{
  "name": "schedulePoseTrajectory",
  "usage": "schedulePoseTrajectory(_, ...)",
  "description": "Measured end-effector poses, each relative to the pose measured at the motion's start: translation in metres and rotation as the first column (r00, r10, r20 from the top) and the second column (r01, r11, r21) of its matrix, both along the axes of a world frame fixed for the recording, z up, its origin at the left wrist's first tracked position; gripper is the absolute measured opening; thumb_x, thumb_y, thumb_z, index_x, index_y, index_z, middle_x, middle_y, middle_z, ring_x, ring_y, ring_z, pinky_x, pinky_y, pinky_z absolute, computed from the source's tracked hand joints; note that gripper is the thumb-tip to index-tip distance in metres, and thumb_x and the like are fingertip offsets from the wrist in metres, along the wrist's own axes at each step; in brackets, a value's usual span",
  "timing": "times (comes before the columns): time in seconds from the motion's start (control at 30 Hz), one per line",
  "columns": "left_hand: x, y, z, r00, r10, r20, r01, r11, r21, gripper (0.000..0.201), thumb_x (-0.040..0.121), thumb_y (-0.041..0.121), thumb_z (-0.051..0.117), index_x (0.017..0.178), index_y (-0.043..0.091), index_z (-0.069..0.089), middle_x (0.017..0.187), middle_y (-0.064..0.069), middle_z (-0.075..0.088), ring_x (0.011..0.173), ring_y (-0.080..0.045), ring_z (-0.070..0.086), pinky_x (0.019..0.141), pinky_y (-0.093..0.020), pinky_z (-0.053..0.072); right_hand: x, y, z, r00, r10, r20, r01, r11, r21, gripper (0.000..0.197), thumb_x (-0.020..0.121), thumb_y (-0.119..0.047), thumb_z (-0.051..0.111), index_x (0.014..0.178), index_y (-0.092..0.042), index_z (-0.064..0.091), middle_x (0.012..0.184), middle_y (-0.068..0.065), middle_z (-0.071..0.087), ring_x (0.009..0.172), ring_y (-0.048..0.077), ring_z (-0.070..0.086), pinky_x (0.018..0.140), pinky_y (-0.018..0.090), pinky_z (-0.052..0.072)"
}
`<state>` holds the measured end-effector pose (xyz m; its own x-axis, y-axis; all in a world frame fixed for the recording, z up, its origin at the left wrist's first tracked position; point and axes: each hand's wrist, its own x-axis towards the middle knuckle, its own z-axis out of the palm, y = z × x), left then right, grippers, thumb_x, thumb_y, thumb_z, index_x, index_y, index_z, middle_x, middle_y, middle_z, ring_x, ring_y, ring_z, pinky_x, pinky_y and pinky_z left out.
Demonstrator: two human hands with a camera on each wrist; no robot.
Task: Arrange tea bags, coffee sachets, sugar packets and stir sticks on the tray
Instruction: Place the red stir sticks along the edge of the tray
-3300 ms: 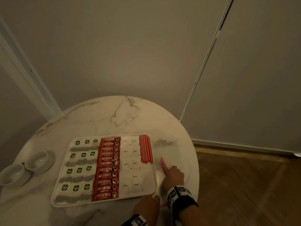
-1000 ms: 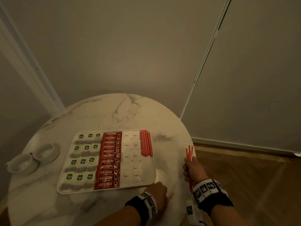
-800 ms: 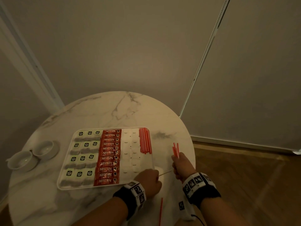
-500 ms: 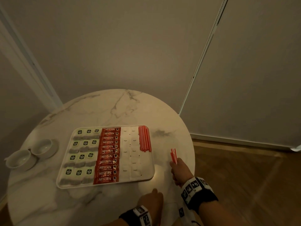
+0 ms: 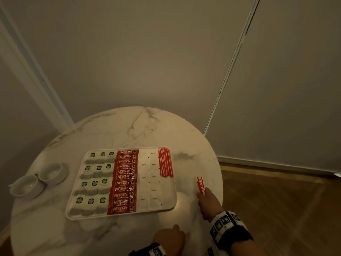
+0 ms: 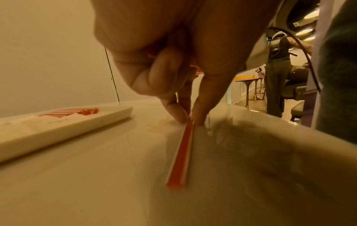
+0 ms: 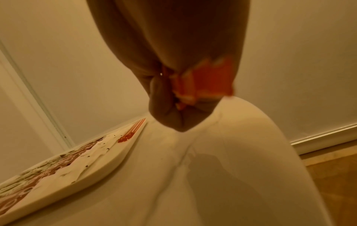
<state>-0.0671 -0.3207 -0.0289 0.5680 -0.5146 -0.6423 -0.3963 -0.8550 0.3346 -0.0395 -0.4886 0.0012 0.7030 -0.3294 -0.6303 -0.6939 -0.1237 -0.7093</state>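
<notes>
One stick (image 6: 180, 154) is pinched flat on table by left hand (image 5: 168, 239); bundle (image 5: 200, 184) clenched in right hand (image 5: 208, 206). Thin stick could slip off near edge.

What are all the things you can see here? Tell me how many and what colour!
Round marble table: one, white with grey veins, beneath everything.
Rectangular tray: one, white, mid-table.
Tea bags with dark tags: twelve, pale, tray's left side.
Coffee sachets: about twelve, red, right of the tea bags.
Sugar packets: white, count unclear, right of the coffee.
Stir sticks on the tray: a red bunch, tray's far right corner.
Small round bowls: two, white, left of the tray.
Loose stir stick: one, red, on the table.
Left hand: fingers pinch the loose stick.
Right hand: grips held stir sticks, red.
</notes>
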Motion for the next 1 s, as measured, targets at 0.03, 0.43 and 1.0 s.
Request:
schedulePoseTrajectory(0.03,-0.003,0.001,0.002,0.999,-0.042,0.022,0.043,0.999,-0.012,0.045,0.104,0.033,0.027,0.134,0.001,0.039,0.135,-0.022,0.04,0.117,-0.036,0.05,0.085,-0.042,0.044,0.0,0.0,0.0,1.0,-0.003,0.002,0.003,1.0,0.003,0.016,0.1,-0.028,0.043,0.109,-0.015,0.046,0.08,0.01,0.049,0.055,0.016,0.044,0.046,0.027,0.038)
schedulePoseTrajectory(0.43,-0.003,0.012,0.007,0.975,-0.2,0.1,0.194,0.979,0.064,0.032,0.099,0.018,0.034,0.124,0.006,0.051,0.119,-0.019,0.054,0.101,-0.033,0.061,0.087,-0.047,0.051,0.004,0.005,0.005,1.0,-0.002,0.018,0.002,1.0,0.031,0.016,0.1,-0.027,0.044,0.107,-0.013,0.047,0.078,0.01,0.048,0.054,0.017,0.043,0.044,0.026,0.038)
schedulePoseTrajectory(1.0,0.077,0.017,0.093,0.121,0.363,-0.924,-0.954,-0.215,-0.209,0.028,0.094,0.013,0.044,0.111,0.013,0.066,0.106,-0.013,0.071,0.106,-0.03,0.063,0.081,-0.042,0.055,0.037,0.094,0.045,0.905,0.27,0.328,-0.219,0.958,-0.185,0.012,0.1,-0.029,0.04,0.108,-0.019,0.042,0.1,-0.002,0.061,0.085,0.009,0.061,0.066,0.023,0.052)
